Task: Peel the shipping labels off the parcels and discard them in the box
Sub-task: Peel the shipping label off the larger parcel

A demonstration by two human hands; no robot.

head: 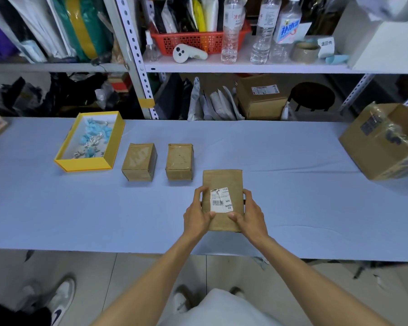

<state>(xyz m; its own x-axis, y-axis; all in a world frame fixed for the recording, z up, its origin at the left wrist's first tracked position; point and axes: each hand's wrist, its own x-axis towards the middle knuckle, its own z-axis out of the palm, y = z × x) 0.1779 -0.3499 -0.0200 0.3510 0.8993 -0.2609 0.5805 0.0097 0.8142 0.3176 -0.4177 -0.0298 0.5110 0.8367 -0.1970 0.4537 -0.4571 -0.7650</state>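
While both hands grasp it, the brown parcel (229, 182) sits at frame centre, over the blue-covered table (292, 203); whether it rests on the cloth is unclear. Left hand (197, 216) curls round its left edge, right hand (251, 216) round its right edge, thumbs on top. White label (220, 200), torn at its upper left corner, reads "17/4", "MX", "MXRC 03"; barcode digits too small to read. Yellow box (85, 164), centre left, holds crumpled blue and white scraps. Two small parcels (139, 164) stand between box and held parcel.
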